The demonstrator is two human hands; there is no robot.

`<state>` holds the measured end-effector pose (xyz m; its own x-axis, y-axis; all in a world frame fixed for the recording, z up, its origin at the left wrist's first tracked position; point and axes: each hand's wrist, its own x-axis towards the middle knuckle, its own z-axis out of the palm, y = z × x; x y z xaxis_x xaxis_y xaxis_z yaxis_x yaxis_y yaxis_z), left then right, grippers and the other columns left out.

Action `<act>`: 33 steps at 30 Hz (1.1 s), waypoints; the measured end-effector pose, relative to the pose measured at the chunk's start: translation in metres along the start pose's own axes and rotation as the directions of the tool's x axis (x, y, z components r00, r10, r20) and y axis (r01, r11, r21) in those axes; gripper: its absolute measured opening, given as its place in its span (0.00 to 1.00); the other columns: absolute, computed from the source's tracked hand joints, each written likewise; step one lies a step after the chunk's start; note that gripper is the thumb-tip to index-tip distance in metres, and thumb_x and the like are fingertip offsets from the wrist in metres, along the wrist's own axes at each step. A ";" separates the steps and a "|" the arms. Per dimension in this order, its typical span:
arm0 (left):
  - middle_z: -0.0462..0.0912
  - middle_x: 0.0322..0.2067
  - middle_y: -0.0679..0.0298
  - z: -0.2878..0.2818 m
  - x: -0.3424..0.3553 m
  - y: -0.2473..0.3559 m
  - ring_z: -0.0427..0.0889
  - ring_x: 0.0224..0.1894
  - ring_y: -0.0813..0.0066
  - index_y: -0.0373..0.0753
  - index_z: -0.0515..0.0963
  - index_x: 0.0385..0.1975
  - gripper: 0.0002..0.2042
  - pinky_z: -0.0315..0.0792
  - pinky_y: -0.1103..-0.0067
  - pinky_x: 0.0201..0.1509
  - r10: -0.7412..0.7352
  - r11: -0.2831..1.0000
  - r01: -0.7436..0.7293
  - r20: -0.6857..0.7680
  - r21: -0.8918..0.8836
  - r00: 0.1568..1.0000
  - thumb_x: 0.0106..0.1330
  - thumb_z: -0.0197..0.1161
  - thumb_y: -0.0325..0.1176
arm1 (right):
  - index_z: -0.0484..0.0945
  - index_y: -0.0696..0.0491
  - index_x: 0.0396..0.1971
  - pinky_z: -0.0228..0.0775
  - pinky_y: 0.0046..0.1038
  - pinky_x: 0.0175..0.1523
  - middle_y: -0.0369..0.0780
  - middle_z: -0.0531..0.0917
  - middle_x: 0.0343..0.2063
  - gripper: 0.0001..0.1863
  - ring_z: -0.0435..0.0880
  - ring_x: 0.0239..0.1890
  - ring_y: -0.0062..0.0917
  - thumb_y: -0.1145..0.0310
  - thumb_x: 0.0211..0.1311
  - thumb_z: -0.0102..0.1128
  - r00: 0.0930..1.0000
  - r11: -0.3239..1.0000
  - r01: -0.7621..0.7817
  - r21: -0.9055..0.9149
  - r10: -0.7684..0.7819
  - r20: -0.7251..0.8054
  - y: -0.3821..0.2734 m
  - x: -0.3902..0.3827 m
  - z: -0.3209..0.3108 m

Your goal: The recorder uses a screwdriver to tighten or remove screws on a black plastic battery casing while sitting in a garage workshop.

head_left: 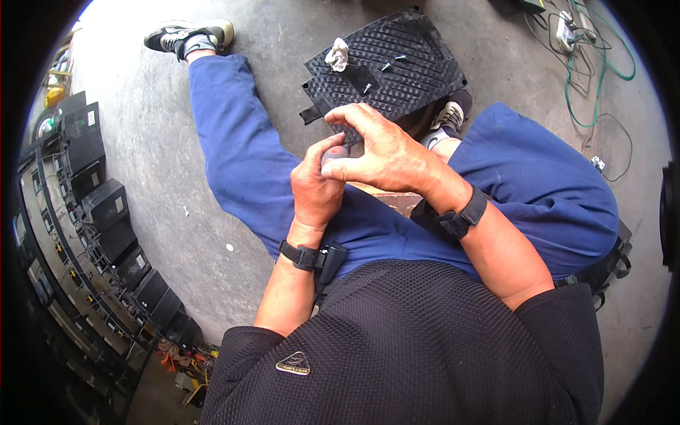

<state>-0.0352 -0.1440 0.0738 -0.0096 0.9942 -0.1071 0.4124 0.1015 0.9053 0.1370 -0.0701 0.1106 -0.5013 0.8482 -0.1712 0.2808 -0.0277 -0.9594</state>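
Note:
My left hand (316, 185) is closed around a small grey rounded thing (334, 154) with a reddish spot; its kind is hard to make out. My right hand (388, 154) arches over it from the right, thumb against the grey thing, with its fingers curved and apart from the thumb. Both hands are above my lap. Just beyond them, a black ribbed panel (418, 57) lies on the floor. On it rest a crumpled whitish wad (338, 55) and three small bolts, one being a silver bolt (367, 88).
My legs spread to both sides, with one shoe (453, 117) close to the panel's edge. Green and dark cables (601, 78) run to a power strip (565, 32) at the far right. A rack of black bins (110, 205) lines the left. Small bits lie on the concrete floor (170, 152).

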 end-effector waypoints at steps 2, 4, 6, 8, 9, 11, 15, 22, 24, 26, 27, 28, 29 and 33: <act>0.88 0.48 0.58 0.000 0.001 0.004 0.88 0.45 0.71 0.35 0.78 0.54 0.17 0.80 0.75 0.51 -0.021 0.997 0.022 -0.011 0.068 1.000 0.65 0.66 0.23 | 0.74 0.58 0.58 0.72 0.35 0.63 0.47 0.79 0.52 0.36 0.79 0.58 0.38 0.57 0.51 0.76 1.000 1.000 0.002 -0.018 -0.002 0.000 0.001 -0.001 0.000; 0.88 0.47 0.59 0.001 0.002 0.007 0.87 0.45 0.72 0.35 0.78 0.55 0.17 0.80 0.76 0.51 -0.040 0.990 0.043 -0.024 0.136 0.999 0.66 0.65 0.23 | 0.74 0.58 0.59 0.72 0.35 0.63 0.47 0.79 0.52 0.37 0.79 0.58 0.38 0.58 0.51 0.76 1.000 0.999 0.005 -0.037 -0.005 0.000 0.002 -0.001 0.000; 0.89 0.45 0.57 0.004 0.003 0.009 0.88 0.45 0.70 0.35 0.79 0.53 0.15 0.80 0.75 0.50 0.103 0.995 -0.102 -0.072 0.021 0.992 0.67 0.65 0.24 | 0.74 0.58 0.59 0.72 0.35 0.63 0.47 0.79 0.52 0.36 0.79 0.58 0.38 0.59 0.50 0.75 1.000 0.999 0.021 -0.026 -0.020 0.004 0.001 0.000 0.001; 0.89 0.45 0.57 0.002 0.001 -0.002 0.88 0.45 0.70 0.35 0.79 0.53 0.15 0.80 0.75 0.50 0.079 0.997 -0.080 -0.034 -0.010 0.996 0.66 0.65 0.24 | 0.74 0.58 0.59 0.72 0.35 0.63 0.47 0.79 0.52 0.36 0.79 0.58 0.39 0.59 0.50 0.75 1.000 1.000 -0.004 -0.015 0.004 0.014 -0.003 0.000 -0.001; 0.89 0.44 0.57 0.002 0.003 0.000 0.88 0.45 0.70 0.35 0.79 0.52 0.15 0.80 0.76 0.50 0.059 0.997 -0.058 0.005 -0.045 0.998 0.66 0.65 0.24 | 0.74 0.58 0.58 0.72 0.35 0.63 0.48 0.79 0.52 0.36 0.79 0.58 0.39 0.59 0.50 0.75 0.999 0.999 -0.031 -0.010 0.031 0.021 -0.005 0.001 -0.003; 0.88 0.44 0.56 0.000 0.002 0.007 0.88 0.45 0.70 0.35 0.80 0.52 0.14 0.80 0.76 0.50 -0.020 0.999 0.020 -0.003 0.048 1.000 0.66 0.65 0.24 | 0.74 0.58 0.58 0.72 0.35 0.63 0.48 0.79 0.52 0.36 0.79 0.57 0.39 0.59 0.50 0.75 1.000 1.000 0.000 -0.014 0.000 0.011 -0.001 0.000 -0.001; 0.88 0.43 0.54 0.005 0.003 0.011 0.89 0.44 0.63 0.36 0.80 0.50 0.15 0.81 0.73 0.47 0.015 1.000 -0.013 -0.085 0.027 0.996 0.63 0.68 0.24 | 0.75 0.59 0.58 0.72 0.34 0.63 0.47 0.79 0.52 0.34 0.80 0.57 0.38 0.60 0.51 0.74 1.000 1.000 0.000 -0.023 0.000 0.008 0.000 0.000 0.000; 0.88 0.40 0.55 0.000 0.002 0.007 0.89 0.41 0.64 0.36 0.79 0.48 0.15 0.81 0.73 0.44 0.047 0.995 -0.043 -0.043 0.094 0.998 0.61 0.70 0.25 | 0.77 0.61 0.55 0.70 0.40 0.64 0.53 0.80 0.52 0.34 0.78 0.58 0.46 0.56 0.49 0.70 1.000 1.000 0.015 0.021 -0.015 -0.021 -0.002 0.001 0.000; 0.88 0.44 0.56 0.000 0.004 0.010 0.88 0.46 0.68 0.34 0.81 0.47 0.12 0.80 0.74 0.51 -0.063 0.991 0.067 -0.040 0.120 0.997 0.64 0.65 0.23 | 0.74 0.60 0.57 0.72 0.35 0.62 0.49 0.79 0.51 0.33 0.80 0.56 0.41 0.62 0.51 0.71 0.997 0.996 0.069 -0.049 -0.070 -0.025 0.005 0.002 0.002; 0.88 0.47 0.53 0.004 0.005 0.001 0.88 0.49 0.62 0.35 0.80 0.54 0.18 0.80 0.72 0.52 0.076 0.997 -0.075 -0.042 0.035 0.996 0.62 0.65 0.22 | 0.77 0.60 0.53 0.71 0.40 0.62 0.53 0.80 0.50 0.33 0.79 0.55 0.47 0.57 0.49 0.70 0.998 0.999 0.044 0.011 -0.043 -0.053 0.008 0.002 0.004; 0.87 0.47 0.51 0.005 0.008 -0.001 0.88 0.48 0.57 0.36 0.79 0.56 0.21 0.80 0.70 0.52 0.163 0.986 -0.162 -0.034 0.030 0.986 0.61 0.66 0.22 | 0.77 0.60 0.53 0.71 0.40 0.61 0.52 0.80 0.49 0.32 0.79 0.54 0.48 0.57 0.49 0.70 0.997 0.999 0.039 0.013 -0.039 -0.063 0.005 0.003 0.000; 0.87 0.49 0.51 -0.001 0.003 0.000 0.88 0.50 0.56 0.37 0.78 0.59 0.22 0.79 0.69 0.54 0.079 0.997 -0.078 0.050 -0.025 0.996 0.62 0.64 0.22 | 0.75 0.60 0.56 0.72 0.36 0.61 0.49 0.79 0.51 0.32 0.80 0.56 0.41 0.64 0.50 0.70 1.000 1.000 0.003 -0.019 -0.003 -0.005 -0.003 0.002 -0.004; 0.88 0.46 0.52 -0.003 0.003 0.001 0.89 0.46 0.60 0.36 0.80 0.54 0.19 0.80 0.71 0.50 0.090 0.996 -0.089 0.007 -0.008 0.996 0.61 0.67 0.23 | 0.74 0.60 0.56 0.72 0.36 0.61 0.49 0.79 0.51 0.32 0.80 0.56 0.41 0.64 0.50 0.70 0.998 0.998 0.057 -0.033 -0.058 -0.014 -0.002 0.003 -0.003; 0.88 0.41 0.54 0.002 0.002 0.002 0.90 0.41 0.64 0.35 0.81 0.49 0.17 0.81 0.74 0.46 -0.035 0.999 0.036 -0.071 0.007 0.997 0.59 0.69 0.22 | 0.74 0.60 0.57 0.72 0.37 0.62 0.49 0.78 0.52 0.33 0.79 0.57 0.42 0.65 0.50 0.70 0.998 0.996 0.056 -0.073 -0.056 0.006 -0.005 0.000 -0.001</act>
<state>-0.0326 -0.1418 0.0743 -0.0888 0.9900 -0.1092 0.4184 0.1366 0.8979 0.1363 -0.0698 0.1152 -0.5208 0.8454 -0.1184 0.3113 0.0590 -0.9485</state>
